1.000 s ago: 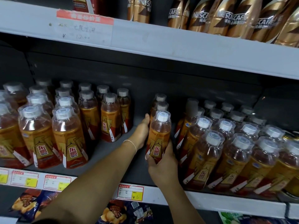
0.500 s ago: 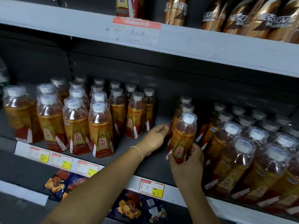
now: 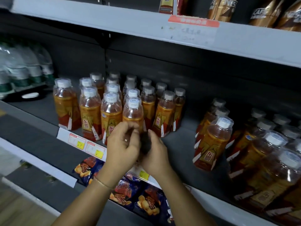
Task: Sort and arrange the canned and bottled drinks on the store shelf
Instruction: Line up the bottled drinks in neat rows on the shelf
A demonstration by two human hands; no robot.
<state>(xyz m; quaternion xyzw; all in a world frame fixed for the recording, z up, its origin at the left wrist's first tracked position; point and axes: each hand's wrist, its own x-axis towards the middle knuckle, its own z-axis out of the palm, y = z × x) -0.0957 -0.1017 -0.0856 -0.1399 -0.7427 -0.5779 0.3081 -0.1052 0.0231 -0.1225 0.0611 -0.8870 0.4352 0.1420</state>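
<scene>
The shelf carries two blocks of orange drink bottles. The front bottle stands upright near the shelf's front edge, at the head of its row. The right block crowds just beside and behind it, and the left block stands well apart on its left. A bare strip of shelf between that block and the front bottle runs to the back wall. The upper shelf hangs above the caps.

Half a second ago the right hand gripped the front bottle and the left hand reached in behind it. Now both are off it, left of it over the shelf's front edge. The left hand and right hand meet with fingers curled, a dark blurred thing between them. I cannot tell whether either hand grips it.
</scene>
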